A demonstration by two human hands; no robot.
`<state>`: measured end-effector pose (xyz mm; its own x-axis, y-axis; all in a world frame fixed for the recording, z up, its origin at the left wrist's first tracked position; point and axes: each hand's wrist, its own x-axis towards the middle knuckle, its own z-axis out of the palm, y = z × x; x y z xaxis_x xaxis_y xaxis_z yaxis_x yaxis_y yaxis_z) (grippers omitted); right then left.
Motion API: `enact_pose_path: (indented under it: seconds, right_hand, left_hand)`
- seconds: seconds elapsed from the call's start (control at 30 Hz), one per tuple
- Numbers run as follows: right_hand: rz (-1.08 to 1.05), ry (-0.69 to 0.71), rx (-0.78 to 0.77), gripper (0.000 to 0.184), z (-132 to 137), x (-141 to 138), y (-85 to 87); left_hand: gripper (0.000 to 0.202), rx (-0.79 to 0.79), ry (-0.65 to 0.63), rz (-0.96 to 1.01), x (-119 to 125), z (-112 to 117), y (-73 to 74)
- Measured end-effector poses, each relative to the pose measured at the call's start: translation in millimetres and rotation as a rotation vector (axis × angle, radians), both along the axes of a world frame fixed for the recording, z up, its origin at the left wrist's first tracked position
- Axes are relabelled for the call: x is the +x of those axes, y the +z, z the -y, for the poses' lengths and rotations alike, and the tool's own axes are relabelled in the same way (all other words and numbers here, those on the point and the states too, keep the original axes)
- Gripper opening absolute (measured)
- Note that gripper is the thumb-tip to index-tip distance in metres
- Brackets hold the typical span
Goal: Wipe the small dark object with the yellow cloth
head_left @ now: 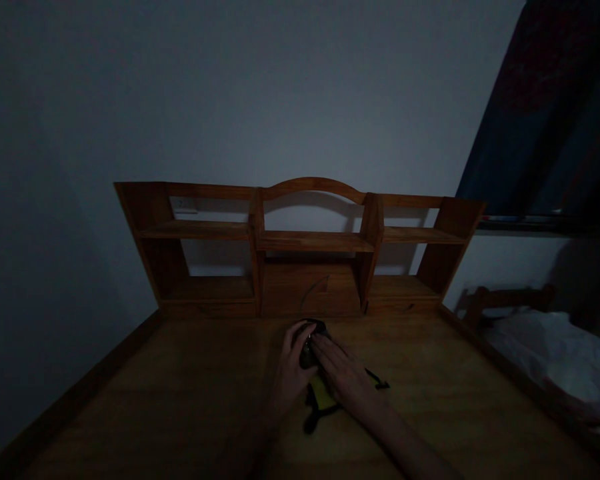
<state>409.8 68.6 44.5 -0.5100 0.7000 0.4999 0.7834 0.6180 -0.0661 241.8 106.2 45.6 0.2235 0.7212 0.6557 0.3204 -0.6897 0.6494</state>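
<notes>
The room is dim. On a wooden desk [180,400] both my hands meet near the back middle. My left hand [291,370] curls its fingers around a small dark rounded object [316,329], its thumb reaching over the top. My right hand [343,373] lies over the same object with fingers stretched forward and pressed on it. Beneath my hands lies a yellow and black thing with dark straps [323,400]; I cannot make out what it is.
A wooden shelf unit [310,243] with several bare compartments stands at the desk's back edge against a pale wall. To the right are a wooden bed frame [505,298] with white bedding [555,353] and a dark curtain [555,113].
</notes>
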Motion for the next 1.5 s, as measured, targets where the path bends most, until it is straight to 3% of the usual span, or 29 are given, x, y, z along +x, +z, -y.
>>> enact_pose_path:
  seconds: [0.23,0.47,0.63,0.77,0.87,1.0,1.17,1.27,1.37,1.5]
  right_hand:
    - [-0.241,0.064,-0.126,0.070,5.1,-8.8,-1.0]
    - [-0.715,0.183,-0.375,0.036,11.3,-6.8,11.3]
    - [-0.507,0.166,-0.334,0.047,15.1,-2.2,18.7]
    - [-0.233,0.081,-0.232,0.058,17.0,-0.7,16.7]
    - [-0.147,0.050,-0.160,0.065,16.7,-3.3,13.0]
    - [-0.274,0.057,-0.184,0.066,14.9,-11.5,6.7]
    - [-0.660,0.063,-0.339,0.042,9.2,-14.7,4.1]
    - [-0.786,0.149,-0.484,0.036,5.8,-8.3,7.5]
    - [-0.719,0.216,-0.489,0.043,6.4,-2.4,8.1]
    - [-0.396,0.153,-0.289,0.064,11.4,-2.4,2.2]
  left_hand:
    - [0.059,0.012,0.063,0.056,3.4,-2.7,-6.1]
    - [0.060,0.006,0.133,0.018,3.4,-8.8,-21.1]
    - [0.063,-0.044,0.073,0.012,3.7,-6.4,-17.6]
    - [0.071,-0.103,0.044,-0.062,4.3,1.5,-6.9]
    - [0.069,-0.094,0.054,-0.079,4.5,3.6,-2.0]
    - [0.068,-0.093,0.075,-0.096,4.5,2.3,-4.0]
    - [0.065,-0.074,0.083,-0.158,5.5,0.5,-11.4]
    - [0.064,-0.052,0.094,-0.151,6.5,-2.0,-15.1]
    - [0.064,-0.038,0.098,-0.131,6.7,-5.8,-18.4]
    - [0.057,-0.001,0.071,-0.102,6.2,-9.3,-18.5]
